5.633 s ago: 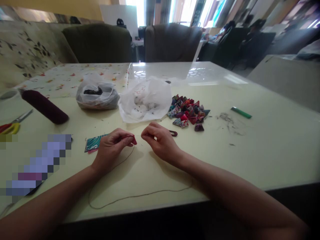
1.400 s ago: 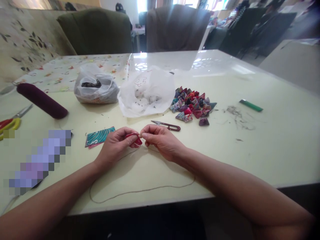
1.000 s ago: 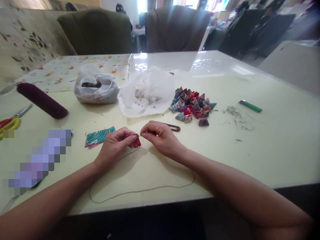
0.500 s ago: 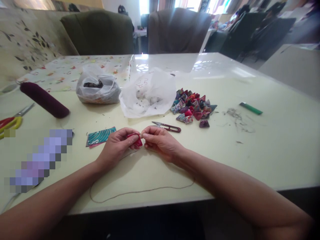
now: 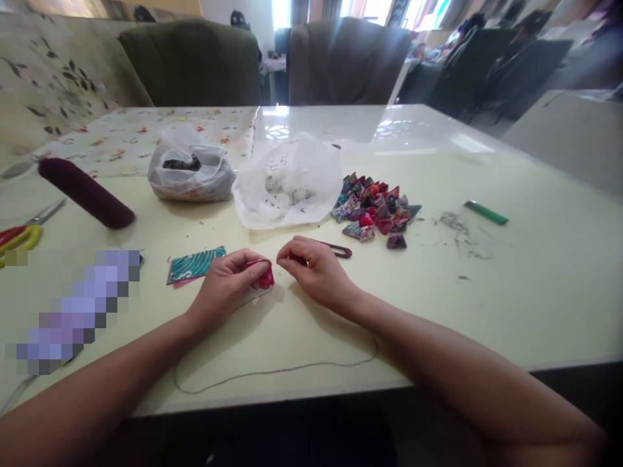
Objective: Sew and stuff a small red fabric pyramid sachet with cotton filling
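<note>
The left hand (image 5: 221, 279) pinches a small piece of red fabric (image 5: 265, 276) just above the pale desk (image 5: 457, 318), a thin brown thread (image 5: 287, 370) trailing below it. Beside the fabric's edge, the right hand (image 5: 318, 272) is closed at its fingertips, its hold too small to make out. Fine work at that edge seems in hand, calling for a steady grip and slack thread clear of the dark red snips (image 5: 344, 251).

Upper left, a pale wall (image 5: 22, 91) with dark leafy sprays. Beyond the glossy table (image 5: 487, 318), two high-backed chairs — a green chair (image 5: 195, 68) left of centre, a grey-brown chair (image 5: 345, 68) right of it. Bright, hazy light from windows (image 5: 360, 8) along the top.
</note>
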`<state>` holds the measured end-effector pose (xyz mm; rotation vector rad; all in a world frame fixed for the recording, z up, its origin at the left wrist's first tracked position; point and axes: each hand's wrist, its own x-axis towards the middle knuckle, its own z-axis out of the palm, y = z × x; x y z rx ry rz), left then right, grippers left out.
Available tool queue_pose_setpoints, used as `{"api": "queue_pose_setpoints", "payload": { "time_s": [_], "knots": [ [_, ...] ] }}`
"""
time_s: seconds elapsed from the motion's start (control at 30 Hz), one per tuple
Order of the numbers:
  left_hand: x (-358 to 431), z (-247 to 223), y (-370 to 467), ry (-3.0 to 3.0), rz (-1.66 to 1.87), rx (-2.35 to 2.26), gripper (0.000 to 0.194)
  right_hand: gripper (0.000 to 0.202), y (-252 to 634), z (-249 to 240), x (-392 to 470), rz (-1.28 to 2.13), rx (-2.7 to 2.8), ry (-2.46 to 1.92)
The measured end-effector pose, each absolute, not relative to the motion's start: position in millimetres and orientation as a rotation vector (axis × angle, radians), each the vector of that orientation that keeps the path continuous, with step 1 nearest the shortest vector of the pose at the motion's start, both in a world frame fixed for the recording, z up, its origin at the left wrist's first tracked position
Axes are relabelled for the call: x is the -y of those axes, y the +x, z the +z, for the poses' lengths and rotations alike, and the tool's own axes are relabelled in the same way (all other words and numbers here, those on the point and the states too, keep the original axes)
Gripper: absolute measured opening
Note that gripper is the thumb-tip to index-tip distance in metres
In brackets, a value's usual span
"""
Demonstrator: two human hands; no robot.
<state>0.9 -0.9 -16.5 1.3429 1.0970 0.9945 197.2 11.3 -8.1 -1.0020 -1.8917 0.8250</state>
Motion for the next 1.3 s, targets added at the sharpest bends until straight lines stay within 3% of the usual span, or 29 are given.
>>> {"api": "queue_pose_setpoints", "payload": {
  "time_s": [1.03, 1.3],
  "knots": [
    [1.6, -15.7, -1.1, 1.675, 1.066, -1.180, 0.011, 0.018, 200.6, -0.2, -8.8, 0.732, 2.005, -0.982],
    [1.7, -11.4, -2.2, 1.738, 1.000, -1.214, 0.017, 0.013, 195.7, -7.8, -9.3, 1.117, 1.721, -0.979]
  ]
}}
